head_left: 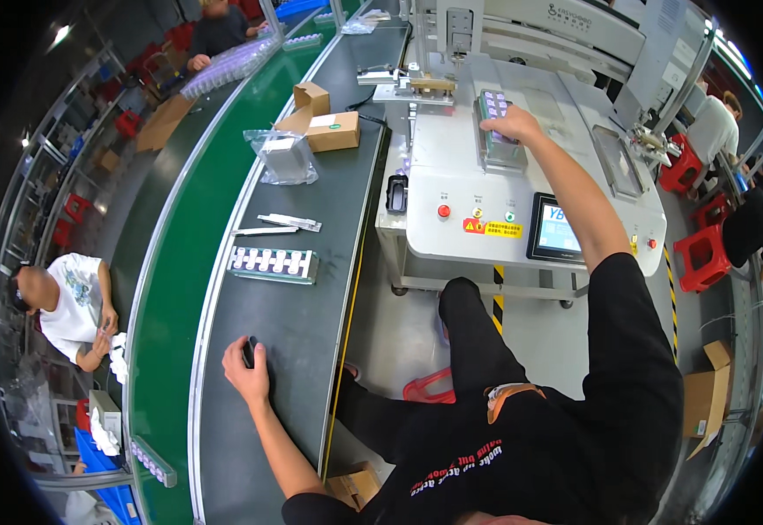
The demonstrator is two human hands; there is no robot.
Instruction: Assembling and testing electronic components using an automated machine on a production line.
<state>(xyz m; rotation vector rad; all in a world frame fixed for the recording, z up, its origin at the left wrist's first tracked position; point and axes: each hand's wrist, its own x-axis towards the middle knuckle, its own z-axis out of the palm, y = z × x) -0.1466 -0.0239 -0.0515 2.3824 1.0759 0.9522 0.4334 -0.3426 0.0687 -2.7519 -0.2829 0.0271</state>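
Note:
My left hand [246,374] rests over the dark bench, fingers curled round a small black object [249,353] whose kind I cannot make out. My right arm reaches across the white-topped machine, and my right hand [513,126] is closed over a long block-shaped pack [493,103] with purple and white tops. The pack sits at a clear-sided fixture [501,157] on the machine; my fingertips are partly hidden behind the hand. A similar pack [274,265] with a row of white and purple tops lies on the bench beyond my left hand.
White strips [287,224], a plastic-wrapped box [285,157] and an open carton [332,129] lie farther up the bench. A green conveyor [175,289] runs alongside. The machine's front carries a red button [443,212] and a touchscreen [558,229]. A co-worker [70,306] sits across the conveyor.

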